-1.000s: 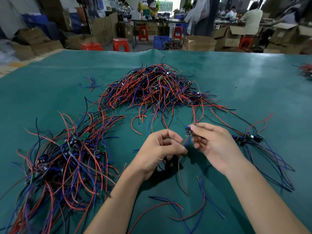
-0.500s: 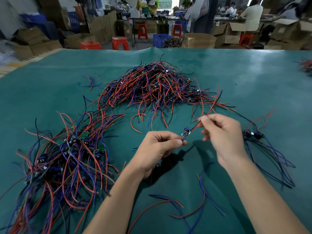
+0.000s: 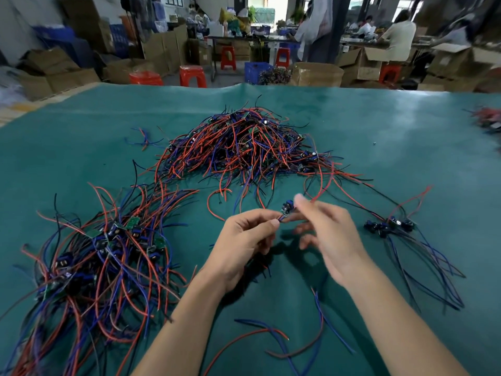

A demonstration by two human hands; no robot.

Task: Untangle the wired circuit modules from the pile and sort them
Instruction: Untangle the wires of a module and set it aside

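A large tangled pile [image 3: 244, 147] of red, blue and black wires with small circuit modules lies mid-table. In front of it my left hand [image 3: 244, 240] pinches the wires just below one small module [image 3: 286, 208], held above the mat. My right hand [image 3: 330, 234] is blurred by motion; its thumb and forefinger meet at the module's red wire [image 3: 322, 188], which runs back towards the pile, and the other fingers are spread. A heap of separated modules [image 3: 108, 253] lies at the left, and a small bundle of modules [image 3: 387, 226] sits at the right.
The green mat [image 3: 406, 145] covers the whole table. The held module's wire ends [image 3: 271, 335] trail on the mat between my forearms. Another wire tangle [image 3: 488, 120] shows at the far right edge. Boxes, red stools and seated people are beyond the table's far edge.
My right hand slid out along the red wire, then came back close to the module. My left hand kept its pinch, and the module rose slightly.
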